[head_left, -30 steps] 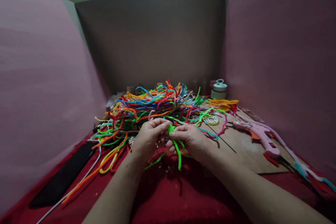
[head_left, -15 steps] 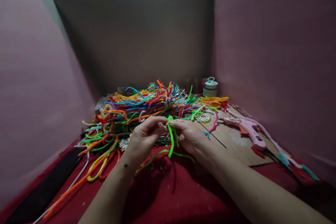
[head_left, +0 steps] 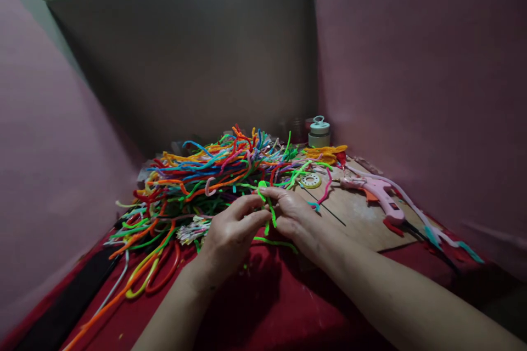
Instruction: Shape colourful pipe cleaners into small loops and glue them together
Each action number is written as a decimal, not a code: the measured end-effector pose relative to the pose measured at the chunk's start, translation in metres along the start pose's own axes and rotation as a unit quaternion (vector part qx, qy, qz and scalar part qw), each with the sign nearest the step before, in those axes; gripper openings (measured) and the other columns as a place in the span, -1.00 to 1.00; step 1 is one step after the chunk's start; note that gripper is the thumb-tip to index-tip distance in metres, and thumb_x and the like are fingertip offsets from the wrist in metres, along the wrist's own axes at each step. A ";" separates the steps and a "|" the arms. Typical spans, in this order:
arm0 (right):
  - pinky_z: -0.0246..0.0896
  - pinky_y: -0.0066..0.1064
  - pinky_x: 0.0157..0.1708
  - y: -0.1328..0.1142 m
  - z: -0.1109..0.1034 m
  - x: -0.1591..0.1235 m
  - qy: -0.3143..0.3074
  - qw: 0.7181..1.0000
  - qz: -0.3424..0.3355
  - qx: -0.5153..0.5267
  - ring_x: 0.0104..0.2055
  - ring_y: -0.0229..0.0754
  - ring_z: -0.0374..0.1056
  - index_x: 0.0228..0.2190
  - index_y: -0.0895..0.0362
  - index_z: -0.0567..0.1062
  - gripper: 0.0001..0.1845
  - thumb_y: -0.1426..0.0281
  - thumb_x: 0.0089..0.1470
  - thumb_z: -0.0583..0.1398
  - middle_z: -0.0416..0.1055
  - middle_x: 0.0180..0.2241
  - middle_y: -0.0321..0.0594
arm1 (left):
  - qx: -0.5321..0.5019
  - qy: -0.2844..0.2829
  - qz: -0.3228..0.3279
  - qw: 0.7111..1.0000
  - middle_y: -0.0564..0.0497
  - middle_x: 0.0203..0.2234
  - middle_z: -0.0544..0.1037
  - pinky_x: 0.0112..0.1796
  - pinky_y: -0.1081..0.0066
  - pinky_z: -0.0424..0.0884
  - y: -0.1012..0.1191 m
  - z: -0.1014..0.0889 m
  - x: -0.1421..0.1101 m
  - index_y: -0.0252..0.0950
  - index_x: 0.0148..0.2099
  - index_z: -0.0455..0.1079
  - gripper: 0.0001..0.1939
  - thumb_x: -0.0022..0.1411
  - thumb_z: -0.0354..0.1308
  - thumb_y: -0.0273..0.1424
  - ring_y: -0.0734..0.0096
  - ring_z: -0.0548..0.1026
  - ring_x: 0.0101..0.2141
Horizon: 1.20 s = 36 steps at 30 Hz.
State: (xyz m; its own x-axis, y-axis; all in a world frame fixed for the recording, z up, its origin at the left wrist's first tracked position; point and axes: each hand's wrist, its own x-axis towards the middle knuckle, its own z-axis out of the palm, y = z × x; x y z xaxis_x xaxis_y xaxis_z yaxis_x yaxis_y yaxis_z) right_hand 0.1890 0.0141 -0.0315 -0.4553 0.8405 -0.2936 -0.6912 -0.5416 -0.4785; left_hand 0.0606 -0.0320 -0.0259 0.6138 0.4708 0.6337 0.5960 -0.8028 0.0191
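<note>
Bright green pipe cleaners [head_left: 272,214], folded over at the top with ends hanging down, are between my two hands above the red cloth. My right hand [head_left: 293,215] pinches them near the folded top. My left hand [head_left: 236,226] has its thumb and fingertips closed at the hanging strands from the left side. Fingers partly cover the place where the strands meet. Another green pipe cleaner [head_left: 278,242] lies on the red cloth [head_left: 247,318] just below my hands.
A heap of many-coloured pipe cleaners [head_left: 206,164] lies behind my left hand, with white-tipped stamens [head_left: 193,229] in front. On the brown board [head_left: 358,219] at right are a pink glue gun [head_left: 381,193] and a yellow-rimmed spool [head_left: 310,180]. A lidded jar [head_left: 319,132] stands behind.
My left hand's fingers have moved down from the folded top to the hanging green strands. My right hand keeps its pinch. The whole view has shifted a little.
</note>
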 end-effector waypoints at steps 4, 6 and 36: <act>-0.05 -0.55 -0.76 0.003 0.002 -0.003 0.011 1.000 -0.020 -0.003 -0.74 -0.39 0.08 -0.74 0.17 0.22 -0.76 0.62 -0.17 0.10 0.18 -0.80 -0.38 | 0.006 -0.025 0.034 0.999 -0.10 -0.16 0.45 -0.19 0.50 0.33 -0.001 -0.001 -0.001 -0.30 -0.10 0.34 -0.72 0.17 -0.02 -0.64 0.42 0.41 -0.15; -0.05 -0.56 -0.75 0.005 0.002 -0.004 -0.003 0.998 -0.067 -0.013 -0.73 -0.40 0.10 -0.74 0.18 0.23 -0.78 0.64 -0.25 0.12 0.19 -0.79 -0.39 | -0.020 -0.025 0.011 0.999 -0.08 -0.20 0.46 -0.21 0.52 0.33 0.001 -0.002 0.000 -0.29 -0.11 0.34 -0.73 0.18 -0.02 -0.62 0.45 0.43 -0.18; -0.02 -0.51 -0.76 0.012 -0.005 -0.010 -0.017 0.945 -0.168 -0.282 -0.77 -0.36 0.10 -0.68 0.15 0.26 -0.79 0.41 -0.30 0.24 0.21 -0.81 -0.40 | 0.022 -0.028 -0.184 0.982 0.07 -0.47 0.22 -0.41 0.48 0.19 0.004 -0.017 0.007 -0.29 -0.47 0.21 -0.88 0.12 -0.02 -0.51 0.50 0.25 -0.45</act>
State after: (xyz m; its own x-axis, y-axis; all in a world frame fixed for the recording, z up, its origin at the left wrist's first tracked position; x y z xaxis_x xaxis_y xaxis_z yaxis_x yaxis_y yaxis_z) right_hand 0.1874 -0.0008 -0.0384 -0.2879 0.9574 -0.0239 -0.3965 -0.1418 -0.9070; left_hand 0.0584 -0.0383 -0.0083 0.3788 0.7472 0.5461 0.8042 -0.5578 0.2055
